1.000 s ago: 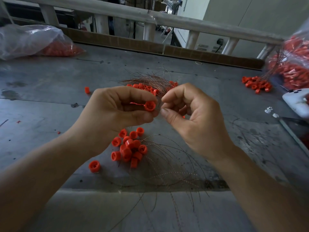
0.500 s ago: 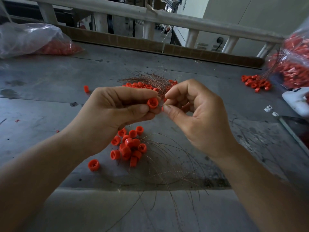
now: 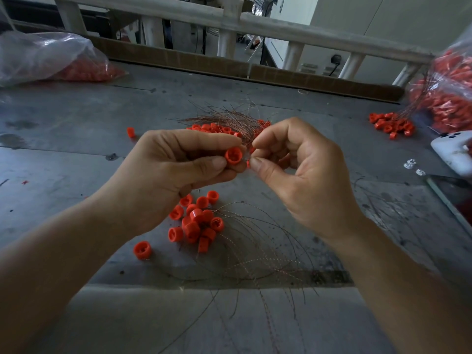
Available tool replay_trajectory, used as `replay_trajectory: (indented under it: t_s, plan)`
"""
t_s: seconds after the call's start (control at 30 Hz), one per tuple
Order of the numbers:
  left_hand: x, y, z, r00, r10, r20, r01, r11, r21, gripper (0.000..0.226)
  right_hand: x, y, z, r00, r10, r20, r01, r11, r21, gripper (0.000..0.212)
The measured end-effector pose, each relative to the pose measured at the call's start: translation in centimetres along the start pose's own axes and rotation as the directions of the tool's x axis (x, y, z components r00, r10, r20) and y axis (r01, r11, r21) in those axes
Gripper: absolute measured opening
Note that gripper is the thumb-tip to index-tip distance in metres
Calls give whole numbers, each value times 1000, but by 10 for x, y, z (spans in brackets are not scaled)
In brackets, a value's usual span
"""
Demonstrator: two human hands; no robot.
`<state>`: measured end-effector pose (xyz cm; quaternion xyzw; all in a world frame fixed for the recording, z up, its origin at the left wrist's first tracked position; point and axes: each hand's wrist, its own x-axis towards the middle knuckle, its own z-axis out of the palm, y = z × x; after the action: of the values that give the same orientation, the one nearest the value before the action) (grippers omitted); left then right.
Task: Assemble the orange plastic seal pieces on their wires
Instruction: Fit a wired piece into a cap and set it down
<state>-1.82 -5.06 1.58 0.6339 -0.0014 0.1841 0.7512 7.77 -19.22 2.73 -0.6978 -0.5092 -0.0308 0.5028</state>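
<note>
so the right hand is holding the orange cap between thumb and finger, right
No: the head view shows the left hand holding the orange cap between thumb and finger. The right hand pinches a small piece beside it.

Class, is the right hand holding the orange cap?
No, the left hand pinches the cap; the right hand pinches a wire beside it.
</note>
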Motion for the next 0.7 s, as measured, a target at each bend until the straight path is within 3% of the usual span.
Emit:
replay_trajectory:
  t_s: [0.2,0.33,0.47,0.7]
  plan:
    - [1,-2,-3,1000,-16,26,17,999,-33,27,0,0,-1,998,58,21,-59,996,67,30]
    - [1,-3,-6,997,-12,71,17,998,-63,25,2,-1,-2,988,143,58,-152,967,203,28]
    - [0,-4,-11,990,-12,140,-1,995,98,34,4,-1,-6,960,250,123,-277,898,341,26]
    - [0,-7,-8,984,-6,179,-8,997,78,38,4,2,-1,911,351,217,-411,817,404,30]
